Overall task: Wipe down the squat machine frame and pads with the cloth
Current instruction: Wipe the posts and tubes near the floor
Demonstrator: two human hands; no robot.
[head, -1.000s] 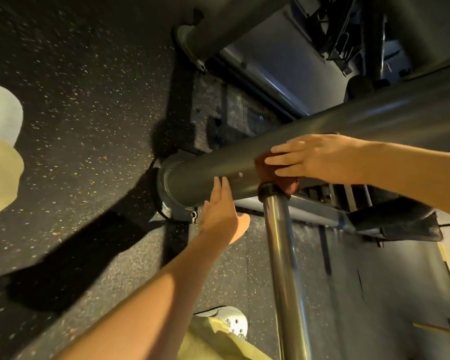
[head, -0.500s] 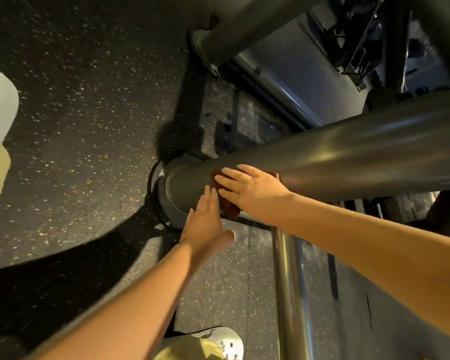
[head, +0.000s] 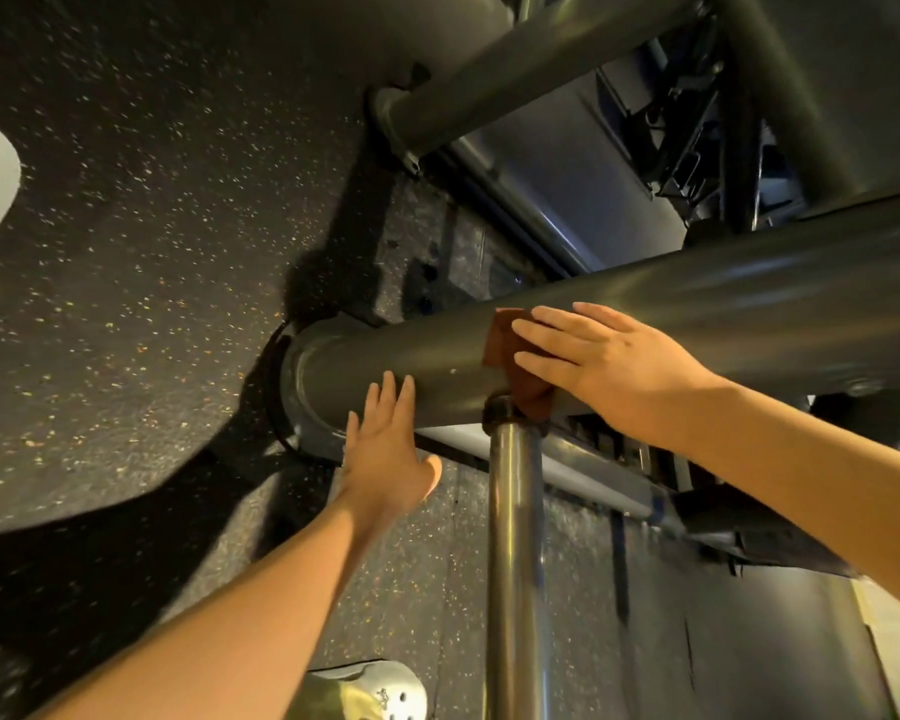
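i log: right hand (head: 609,366), fingers flat, pressing cloth (head: 497,340) onto frame tube (head: 411,356) to wipe. left hand (head: 385,444), released, flat on tube, likely bracing.

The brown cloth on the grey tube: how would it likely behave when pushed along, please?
Probably floppy: the cloth drapes round the tube under the right hand. It likely slides easily on that glossy surface, but may bunch at the chrome post.

right hand (head: 614,366) pressing cloth (head: 505,350), frame tube (head: 437,356)
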